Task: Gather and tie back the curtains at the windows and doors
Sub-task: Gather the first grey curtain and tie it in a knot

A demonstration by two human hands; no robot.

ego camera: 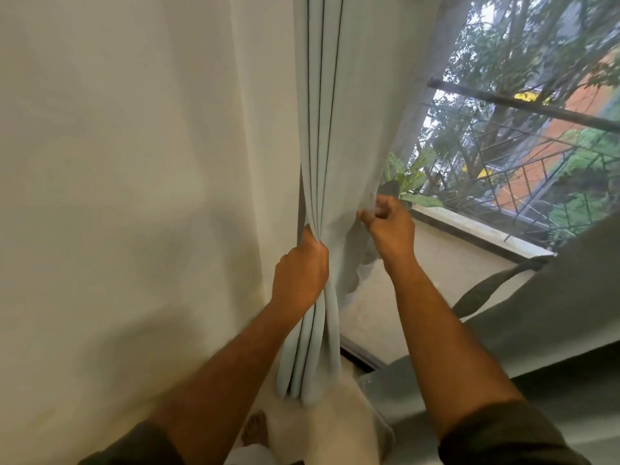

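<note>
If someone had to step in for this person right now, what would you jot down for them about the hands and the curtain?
Left hand: grips the gathered pleats of the pale blue curtain, bunched against the wall side.
Right hand: pinches the curtain's loose edge near the window sill, drawing it toward the bunch.
Done: most of the curtain is gathered; the window is largely uncovered.
Left: bring the last loose edge into the bunch, then tie it back. No tie is on this curtain yet. A dark strap hangs by the grey fabric at right; whether it is a tie-back I cannot tell.
</note>
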